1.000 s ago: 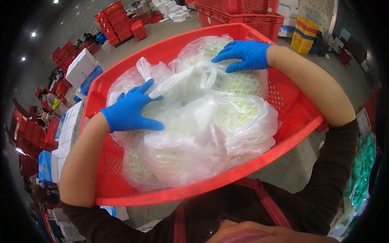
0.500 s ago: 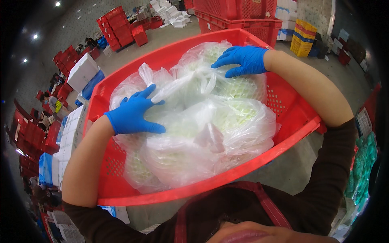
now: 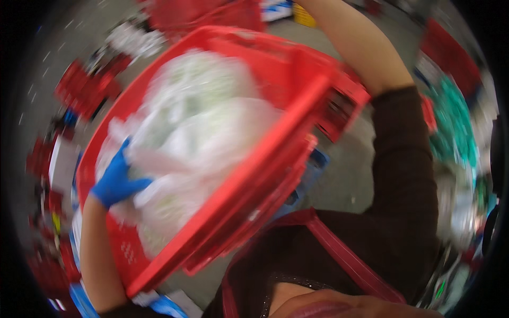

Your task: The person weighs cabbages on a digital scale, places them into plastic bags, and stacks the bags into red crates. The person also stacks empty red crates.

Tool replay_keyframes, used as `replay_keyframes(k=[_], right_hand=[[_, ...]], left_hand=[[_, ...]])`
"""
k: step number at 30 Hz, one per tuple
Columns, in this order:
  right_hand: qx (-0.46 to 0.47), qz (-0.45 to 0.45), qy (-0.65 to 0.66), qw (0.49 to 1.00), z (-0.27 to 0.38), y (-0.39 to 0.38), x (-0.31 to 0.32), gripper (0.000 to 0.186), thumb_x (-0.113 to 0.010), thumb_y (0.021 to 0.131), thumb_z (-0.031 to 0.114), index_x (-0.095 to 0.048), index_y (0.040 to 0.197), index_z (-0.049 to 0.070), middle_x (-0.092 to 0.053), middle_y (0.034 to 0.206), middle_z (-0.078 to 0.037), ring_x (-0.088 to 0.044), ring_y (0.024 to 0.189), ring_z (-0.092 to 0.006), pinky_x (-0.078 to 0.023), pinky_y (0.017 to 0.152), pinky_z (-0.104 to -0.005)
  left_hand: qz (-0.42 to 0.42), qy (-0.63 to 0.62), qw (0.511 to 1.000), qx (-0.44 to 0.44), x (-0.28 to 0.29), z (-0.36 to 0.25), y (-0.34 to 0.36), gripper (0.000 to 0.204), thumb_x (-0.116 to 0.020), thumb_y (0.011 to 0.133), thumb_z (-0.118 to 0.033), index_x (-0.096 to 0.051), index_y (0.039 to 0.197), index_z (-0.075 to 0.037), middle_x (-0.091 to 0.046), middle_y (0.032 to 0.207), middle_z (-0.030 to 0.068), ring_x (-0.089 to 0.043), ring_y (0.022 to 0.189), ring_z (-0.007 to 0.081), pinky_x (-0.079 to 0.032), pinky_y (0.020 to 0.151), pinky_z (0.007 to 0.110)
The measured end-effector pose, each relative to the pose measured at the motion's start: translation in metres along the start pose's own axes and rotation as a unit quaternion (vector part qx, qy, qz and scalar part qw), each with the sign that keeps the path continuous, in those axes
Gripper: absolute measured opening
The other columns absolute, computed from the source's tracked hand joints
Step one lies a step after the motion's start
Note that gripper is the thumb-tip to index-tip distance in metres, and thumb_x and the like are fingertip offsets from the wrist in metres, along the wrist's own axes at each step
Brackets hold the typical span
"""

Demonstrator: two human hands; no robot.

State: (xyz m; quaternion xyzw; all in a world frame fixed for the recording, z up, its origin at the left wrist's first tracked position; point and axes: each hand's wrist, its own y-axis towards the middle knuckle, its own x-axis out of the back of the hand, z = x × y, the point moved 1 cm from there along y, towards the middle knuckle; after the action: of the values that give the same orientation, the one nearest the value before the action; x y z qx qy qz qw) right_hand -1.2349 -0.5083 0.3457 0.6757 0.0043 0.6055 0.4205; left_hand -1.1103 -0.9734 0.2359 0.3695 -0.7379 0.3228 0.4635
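Several clear plastic bags point(image 3: 196, 122) with pale green contents lie in a large red plastic crate point(image 3: 265, 165). In the earlier head frame white net sleeves show around those contents. My left hand point(image 3: 117, 181), in a blue glove, rests among the bags at the crate's left side. Its thumb and fingers are spread and grip nothing. My right forearm point(image 3: 366, 47) reaches up past the crate's far right corner and leaves the picture at the top, so that hand is out of view. The whole picture is smeared by motion.
Beneath the red crate stand more red crates and a blue plastic piece point(image 3: 318, 159). Beyond it are stacked red crates point(image 3: 212, 13) and a yellow crate point(image 3: 304, 16). White boxes point(image 3: 62, 161) stand at left. Green net-like material point(image 3: 456, 124) hangs or lies at right.
The view has swung, and the crate now appears tilted and shifted left. My right hand has left the bags and gone out at the top. My left hand stays by the bags.
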Motion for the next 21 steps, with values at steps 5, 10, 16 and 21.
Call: replay_keyframes(k=[5, 10, 16, 21], right_hand=[[-0.355, -0.199, 0.272, 0.872, -0.049, -0.17, 0.052, 0.038, -0.045, 0.096, 0.032, -0.056, 0.12, 0.004, -0.061, 0.112, -0.009, -0.057, 0.1, -0.0132, -0.045, 0.09, -0.0276], [-0.611, -0.223, 0.182, 0.737, -0.005, -0.457, -0.096, 0.029, -0.052, 0.087, 0.033, -0.066, 0.096, 0.009, -0.066, 0.091, -0.008, -0.063, 0.081, -0.0202, -0.05, 0.071, -0.0357], [-0.717, 0.36, 0.188, 0.566, 0.239, -0.73, -0.347, 0.017, -0.061, 0.076, 0.019, -0.066, 0.083, 0.005, -0.066, 0.08, -0.015, -0.063, 0.063, -0.0284, -0.05, 0.052, -0.0404], [-0.847, 0.186, 0.41, 0.282, 0.351, -0.81, -0.377, 0.034, -0.052, 0.085, 0.037, -0.064, 0.099, 0.008, -0.067, 0.085, -0.01, -0.064, 0.072, -0.0224, -0.052, 0.061, -0.0406]], left_hand=[[0.029, 0.048, 0.998, -0.017, -0.003, 0.018, -0.001, 0.062, -0.067, 0.079, -0.02, -0.039, 0.13, 0.001, -0.047, 0.127, 0.0174, -0.045, 0.119, 0.029, -0.035, 0.1, 0.036], [0.044, 0.068, 0.996, 0.03, 0.005, 0.036, -0.003, 0.048, -0.061, 0.083, -0.015, -0.043, 0.124, 0.002, -0.049, 0.122, 0.0183, -0.045, 0.115, 0.0304, -0.035, 0.098, 0.036], [0.078, 0.086, 0.993, 0.015, 0.007, 0.039, -0.005, 0.057, -0.053, 0.088, -0.012, -0.029, 0.137, 0.003, -0.038, 0.138, 0.0155, -0.038, 0.126, 0.0266, -0.028, 0.106, 0.035], [0.115, 0.188, 0.971, 0.095, 0.039, -0.012, -0.021, 0.047, -0.059, 0.083, -0.011, -0.044, 0.126, 0.003, -0.052, 0.121, 0.0143, -0.047, 0.116, 0.0233, -0.036, 0.098, 0.034]])
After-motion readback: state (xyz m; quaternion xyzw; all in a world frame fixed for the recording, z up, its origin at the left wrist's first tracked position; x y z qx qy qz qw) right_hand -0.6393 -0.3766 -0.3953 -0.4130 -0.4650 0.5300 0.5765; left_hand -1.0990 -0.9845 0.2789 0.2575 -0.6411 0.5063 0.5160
